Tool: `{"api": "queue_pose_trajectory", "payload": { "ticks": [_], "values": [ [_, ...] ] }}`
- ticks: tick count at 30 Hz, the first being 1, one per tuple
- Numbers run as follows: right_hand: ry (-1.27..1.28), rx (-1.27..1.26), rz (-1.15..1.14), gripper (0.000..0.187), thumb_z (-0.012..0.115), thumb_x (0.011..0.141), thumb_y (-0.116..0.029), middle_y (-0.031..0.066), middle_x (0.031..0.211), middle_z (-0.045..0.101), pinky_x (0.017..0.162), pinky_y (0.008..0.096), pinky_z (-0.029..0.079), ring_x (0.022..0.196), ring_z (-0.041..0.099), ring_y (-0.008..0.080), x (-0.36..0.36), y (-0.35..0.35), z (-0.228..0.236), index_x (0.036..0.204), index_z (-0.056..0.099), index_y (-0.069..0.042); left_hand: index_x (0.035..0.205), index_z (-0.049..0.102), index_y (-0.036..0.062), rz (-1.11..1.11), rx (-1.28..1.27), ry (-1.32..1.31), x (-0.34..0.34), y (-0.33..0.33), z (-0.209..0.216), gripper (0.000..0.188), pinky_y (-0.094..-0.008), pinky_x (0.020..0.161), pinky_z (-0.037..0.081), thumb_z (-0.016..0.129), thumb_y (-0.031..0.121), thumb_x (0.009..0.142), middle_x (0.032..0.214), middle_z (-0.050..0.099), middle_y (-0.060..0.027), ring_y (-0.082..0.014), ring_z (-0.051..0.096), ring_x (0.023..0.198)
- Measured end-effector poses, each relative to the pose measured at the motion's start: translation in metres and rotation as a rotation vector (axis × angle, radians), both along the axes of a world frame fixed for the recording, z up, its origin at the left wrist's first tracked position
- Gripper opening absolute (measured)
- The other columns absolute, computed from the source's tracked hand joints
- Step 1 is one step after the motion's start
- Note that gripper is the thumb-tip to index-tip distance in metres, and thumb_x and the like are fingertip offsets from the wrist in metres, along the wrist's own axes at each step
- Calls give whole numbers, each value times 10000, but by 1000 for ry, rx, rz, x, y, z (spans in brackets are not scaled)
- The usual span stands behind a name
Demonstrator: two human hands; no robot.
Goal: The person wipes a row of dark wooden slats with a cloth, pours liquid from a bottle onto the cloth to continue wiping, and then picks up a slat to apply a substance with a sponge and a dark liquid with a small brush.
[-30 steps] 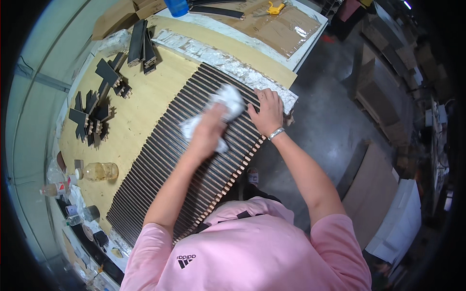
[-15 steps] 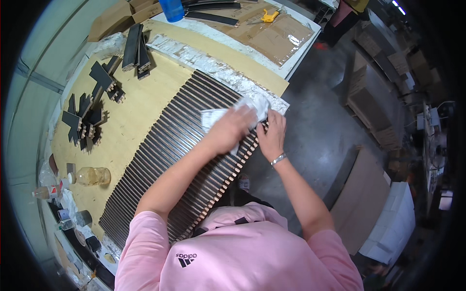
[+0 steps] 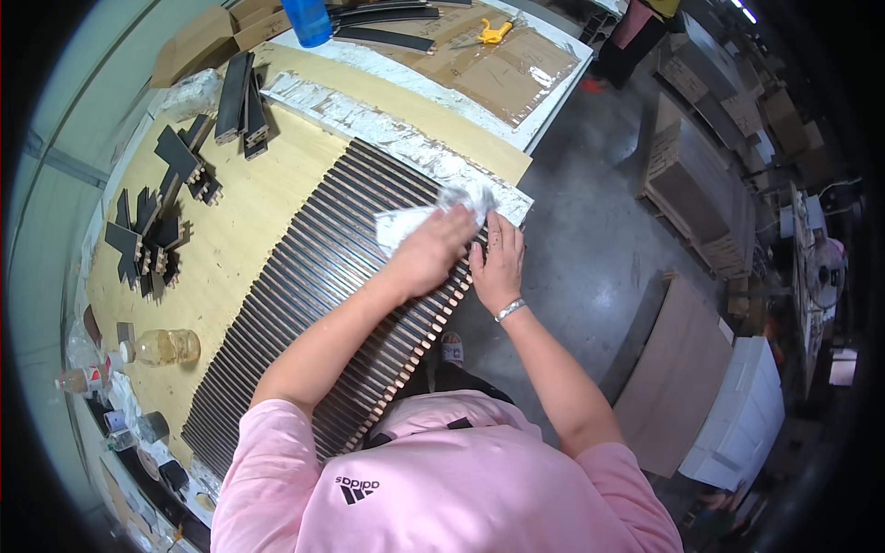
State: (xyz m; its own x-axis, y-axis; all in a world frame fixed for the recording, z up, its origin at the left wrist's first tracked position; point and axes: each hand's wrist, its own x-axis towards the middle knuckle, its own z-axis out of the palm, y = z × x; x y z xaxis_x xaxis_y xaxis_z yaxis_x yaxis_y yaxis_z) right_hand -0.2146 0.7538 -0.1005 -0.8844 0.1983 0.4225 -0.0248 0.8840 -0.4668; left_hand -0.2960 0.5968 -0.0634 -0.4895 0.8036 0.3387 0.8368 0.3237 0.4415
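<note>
A long row of narrow dark strips (image 3: 304, 267) with pale wooden ends lies side by side on the table, slanting from far right to near left. My left hand (image 3: 431, 249) presses a crumpled white cloth (image 3: 398, 227) onto the strips near the row's far right end; the cloth bunches up past my fingertips and looks blurred there. At the right edge of the row rests my right hand (image 3: 501, 263), fingers stretched out beside the cloth and thumb apart against the strip ends. A silver bracelet (image 3: 509, 310) circles my right wrist.
Loose dark pieces (image 3: 147, 235) and longer dark boards (image 3: 241, 101) lie on the yellowish tabletop (image 3: 277, 166). Bottles, one of yellowish liquid (image 3: 168, 347), stand at left. A yellow-handled tool (image 3: 495, 33) lies on cardboard at the back. Stacked boards (image 3: 696, 175) stand across the floor.
The view has shifted slightly, so the scene sits further left. A bit of cloth that showed below my left hand is now out of sight. My right hand stays at the row's edge.
</note>
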Motion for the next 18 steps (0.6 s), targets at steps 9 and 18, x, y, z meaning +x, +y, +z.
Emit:
{"api": "queue_pose_trajectory", "payload": {
  "ticks": [9, 18],
  "values": [
    [-58, -172, 77, 582, 617, 874, -157, 154, 1361, 485, 1065, 431, 365, 1198, 448, 352, -3, 6, 10, 1407, 434, -12, 1216, 559, -24, 605, 36, -1, -119, -104, 3, 380, -495, 979, 425, 519, 27, 841, 1182, 581, -273, -434, 552, 1069],
    [-37, -703, 236, 393, 539, 906, -42, 141, 1314, 601, 1078, 354, 382, 1235, 531, 283, 4, 37, 2, 1293, 598, -11, 1174, 649, 25, -137, 135, -629, 72, 2, 17, 287, -397, 973, 480, 608, 72, 895, 1151, 664, -195, -345, 631, 1090]
  ]
}}
